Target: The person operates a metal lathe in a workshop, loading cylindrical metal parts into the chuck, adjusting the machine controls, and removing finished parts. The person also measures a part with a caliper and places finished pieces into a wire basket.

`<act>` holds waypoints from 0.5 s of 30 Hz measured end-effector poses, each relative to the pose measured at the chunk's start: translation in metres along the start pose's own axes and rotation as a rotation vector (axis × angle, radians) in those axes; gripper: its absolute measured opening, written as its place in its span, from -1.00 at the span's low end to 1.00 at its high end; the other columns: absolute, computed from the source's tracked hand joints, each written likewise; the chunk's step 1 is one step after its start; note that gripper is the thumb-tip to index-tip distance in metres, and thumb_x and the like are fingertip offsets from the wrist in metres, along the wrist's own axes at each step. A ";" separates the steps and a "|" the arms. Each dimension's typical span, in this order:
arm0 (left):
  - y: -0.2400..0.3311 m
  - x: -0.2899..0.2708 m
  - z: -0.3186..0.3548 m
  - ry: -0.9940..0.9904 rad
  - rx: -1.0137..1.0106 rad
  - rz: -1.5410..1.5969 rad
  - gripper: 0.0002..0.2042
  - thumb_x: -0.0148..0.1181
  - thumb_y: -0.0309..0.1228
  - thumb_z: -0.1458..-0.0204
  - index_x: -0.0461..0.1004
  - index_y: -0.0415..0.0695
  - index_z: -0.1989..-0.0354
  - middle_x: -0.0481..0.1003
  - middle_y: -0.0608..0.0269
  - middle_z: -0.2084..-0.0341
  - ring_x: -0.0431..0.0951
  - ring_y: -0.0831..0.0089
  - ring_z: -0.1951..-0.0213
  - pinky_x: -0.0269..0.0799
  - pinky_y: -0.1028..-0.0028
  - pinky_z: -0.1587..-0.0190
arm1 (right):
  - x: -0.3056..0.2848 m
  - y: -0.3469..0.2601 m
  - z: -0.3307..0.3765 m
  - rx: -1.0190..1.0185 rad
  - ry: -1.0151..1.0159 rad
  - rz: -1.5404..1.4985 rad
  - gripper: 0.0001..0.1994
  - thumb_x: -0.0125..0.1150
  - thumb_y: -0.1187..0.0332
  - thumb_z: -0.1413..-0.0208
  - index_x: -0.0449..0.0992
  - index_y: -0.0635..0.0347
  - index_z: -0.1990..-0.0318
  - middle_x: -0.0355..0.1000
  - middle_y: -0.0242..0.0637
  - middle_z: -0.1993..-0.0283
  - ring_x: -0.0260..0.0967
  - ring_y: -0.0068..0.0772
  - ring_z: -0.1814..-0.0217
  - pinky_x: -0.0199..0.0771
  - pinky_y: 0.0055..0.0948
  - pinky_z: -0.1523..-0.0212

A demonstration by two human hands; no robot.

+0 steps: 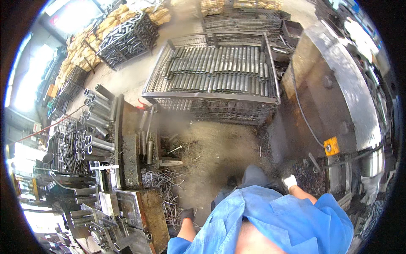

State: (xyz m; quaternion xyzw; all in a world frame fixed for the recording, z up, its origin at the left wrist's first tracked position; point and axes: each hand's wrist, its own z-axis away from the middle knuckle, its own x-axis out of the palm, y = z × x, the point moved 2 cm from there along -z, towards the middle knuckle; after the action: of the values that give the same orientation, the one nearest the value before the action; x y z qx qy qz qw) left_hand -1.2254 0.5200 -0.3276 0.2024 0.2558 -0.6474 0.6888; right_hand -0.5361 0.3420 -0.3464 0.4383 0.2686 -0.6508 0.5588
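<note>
Left hand [187, 214] low in the frame, just left of center, dark-covered, looks empty; finger pose too small and blurred, can't tell if spread or closed. Right hand [290, 181] lower right of center, pale glove, hanging beside the body; finger pose can't be told either, nothing visible in it.

Nearest the left hand: tangle of thin metal strips [163, 184], lower left of center, on the floor just left of it. Nearest the right: dark scrap heap [311, 182], lower right, apart from the hand.

Blue jacket [292, 216] fills bottom center. Lower left: machine with metal blocks [109, 204]. Above it, mid-left: stacked metal tubes [98, 111], open ends facing left. Upper center: wire basket [211, 97] holding two rows of shorter tubes [215, 63] side by side. Right: big metal cabinet [321, 101], cable [299, 101] running down to a yellow control box [332, 146]. Upper left: crate full of metal pieces [127, 40], yellowish bundles behind it.
</note>
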 end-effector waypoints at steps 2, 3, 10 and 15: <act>0.045 -0.025 0.001 0.033 0.395 -0.252 -0.64 0.39 -0.15 -0.14 0.63 -0.19 0.07 0.70 -0.02 0.10 0.73 0.07 0.08 0.65 0.09 0.06 | -0.054 -0.012 -0.072 -0.156 0.035 0.014 -0.77 0.16 0.28 -0.17 0.77 0.07 0.32 0.72 -0.10 0.19 0.69 -0.01 0.11 0.65 -0.05 0.06; 0.061 -0.031 -0.007 -0.027 0.285 0.084 -0.63 0.32 -0.13 -0.18 0.64 -0.20 0.04 0.69 -0.02 0.11 0.73 0.09 0.14 0.64 0.09 0.09 | -0.075 -0.016 -0.106 -0.101 0.052 -0.157 -0.76 0.19 0.25 -0.16 0.77 0.09 0.29 0.71 -0.07 0.17 0.69 0.03 0.07 0.65 -0.07 0.03; 0.142 -0.121 -0.101 0.083 0.240 0.425 -0.47 0.14 0.06 -0.24 0.64 -0.11 -0.15 0.65 -0.07 -0.12 0.66 -0.02 -0.15 0.50 0.11 -0.27 | -0.300 -0.085 -0.328 0.082 0.061 -0.853 -0.65 0.29 0.19 -0.15 0.73 0.21 0.02 0.68 0.05 0.00 0.64 0.09 -0.12 0.61 -0.16 -0.18; 0.227 -0.299 -0.135 0.113 -0.015 0.546 -0.42 0.12 0.12 -0.23 0.59 -0.04 -0.24 0.64 -0.06 -0.15 0.62 -0.06 -0.22 0.48 0.07 -0.28 | -0.449 -0.145 -0.540 -0.113 0.282 -0.883 -0.65 0.24 0.23 -0.16 0.70 0.15 -0.03 0.68 0.03 0.01 0.64 0.11 -0.09 0.62 -0.10 -0.16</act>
State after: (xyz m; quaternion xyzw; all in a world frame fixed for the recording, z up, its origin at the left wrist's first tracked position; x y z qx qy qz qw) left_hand -1.0208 0.8565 -0.2625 0.2946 0.2345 -0.4234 0.8240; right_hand -0.5334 1.0492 -0.2302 0.3352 0.5376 -0.7448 0.2093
